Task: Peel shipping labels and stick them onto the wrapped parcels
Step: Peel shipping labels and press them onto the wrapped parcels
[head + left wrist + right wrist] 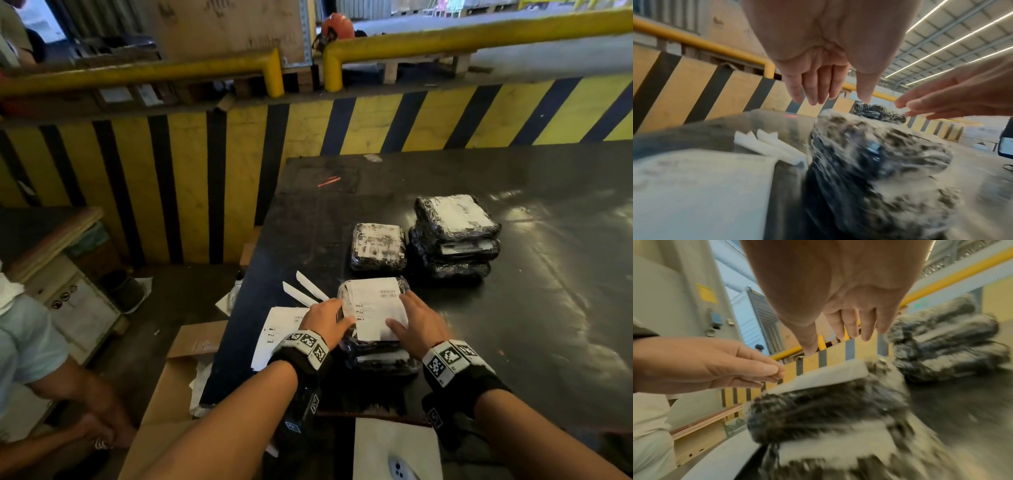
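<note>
A stack of black film-wrapped parcels (pixel 376 356) stands near the front edge of the black table (pixel 513 325). A white shipping label (pixel 375 306) lies on its top parcel (pixel 879 159). My left hand (pixel 327 318) is at the label's left edge and my right hand (pixel 416 322) at its right edge. Both have straight fingers and hold nothing. The blurred wrist views show the left fingers (pixel 813 91) and right fingers (pixel 851 327) slightly above the parcel top (pixel 818 402). A sheet of unpeeled labels (pixel 274 332) lies left of the stack.
Two peeled backing strips (pixel 305 291) lie beyond the sheet. A single parcel (pixel 376 250) and a stack of three (pixel 455 240) sit farther back. A striped barrier (pixel 205 178) stands behind, a cardboard box (pixel 174 383) and a seated person (pixel 37 346) at left. A phone (pixel 400 471) lies on white paper.
</note>
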